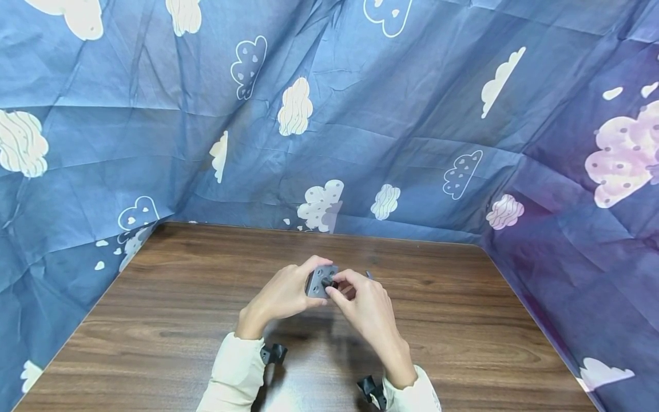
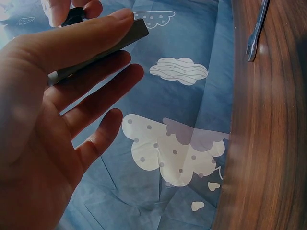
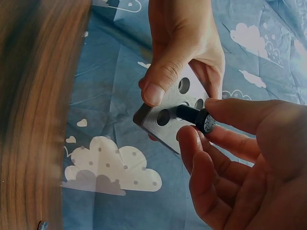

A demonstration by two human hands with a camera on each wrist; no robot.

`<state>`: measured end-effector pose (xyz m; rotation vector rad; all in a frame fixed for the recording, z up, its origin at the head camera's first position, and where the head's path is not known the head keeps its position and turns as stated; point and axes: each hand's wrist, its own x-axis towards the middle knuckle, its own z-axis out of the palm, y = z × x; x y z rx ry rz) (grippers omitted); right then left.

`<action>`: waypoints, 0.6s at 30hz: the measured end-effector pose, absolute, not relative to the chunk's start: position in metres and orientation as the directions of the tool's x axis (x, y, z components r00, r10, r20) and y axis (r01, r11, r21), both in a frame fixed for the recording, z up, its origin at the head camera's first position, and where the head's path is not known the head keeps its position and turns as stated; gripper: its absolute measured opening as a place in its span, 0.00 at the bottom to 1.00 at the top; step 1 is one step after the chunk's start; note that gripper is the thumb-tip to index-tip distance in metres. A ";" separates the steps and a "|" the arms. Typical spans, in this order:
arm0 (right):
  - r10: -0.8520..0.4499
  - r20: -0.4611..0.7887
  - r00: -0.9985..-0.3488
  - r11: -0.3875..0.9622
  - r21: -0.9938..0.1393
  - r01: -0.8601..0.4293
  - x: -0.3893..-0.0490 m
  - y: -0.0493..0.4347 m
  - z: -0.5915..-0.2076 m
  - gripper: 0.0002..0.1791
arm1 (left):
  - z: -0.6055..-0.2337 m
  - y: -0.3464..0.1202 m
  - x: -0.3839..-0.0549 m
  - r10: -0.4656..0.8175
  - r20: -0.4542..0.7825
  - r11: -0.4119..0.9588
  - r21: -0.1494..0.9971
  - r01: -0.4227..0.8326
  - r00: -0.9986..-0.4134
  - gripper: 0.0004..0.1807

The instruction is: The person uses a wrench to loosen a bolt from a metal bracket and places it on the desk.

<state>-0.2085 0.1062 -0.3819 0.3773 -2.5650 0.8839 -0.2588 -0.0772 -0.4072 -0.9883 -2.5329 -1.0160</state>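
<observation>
In the head view, my left hand point(image 1: 282, 290) grips a grey metal plate point(image 3: 168, 132) by its edges, with the thumb across one face. Several round holes pierce the plate. My right hand point(image 3: 240, 163) pinches a black bolt point(image 3: 192, 115) by its hex head between thumb and fingers. The bolt's shank points at the plate, its tip at a hole near the middle. How deep it sits I cannot tell. Both hands hold these parts above the wooden table. The left wrist view shows the plate point(image 2: 103, 53) edge-on under the left thumb.
An open-ended wrench point(image 2: 256, 33) lies on the wooden table point(image 1: 180, 286), mostly hidden behind the right hand in the head view. A blue cloud-print cloth point(image 1: 350, 114) hangs behind and beside the table. Dark wrist-camera mounts point(image 1: 274, 354) sit at both wrists.
</observation>
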 end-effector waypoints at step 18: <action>-0.094 0.433 -0.896 0.758 -0.553 -0.347 -0.207 0.105 -0.380 0.11 | -0.408 -0.078 -0.260 0.500 0.461 0.526 0.511 0.680 -0.733 0.38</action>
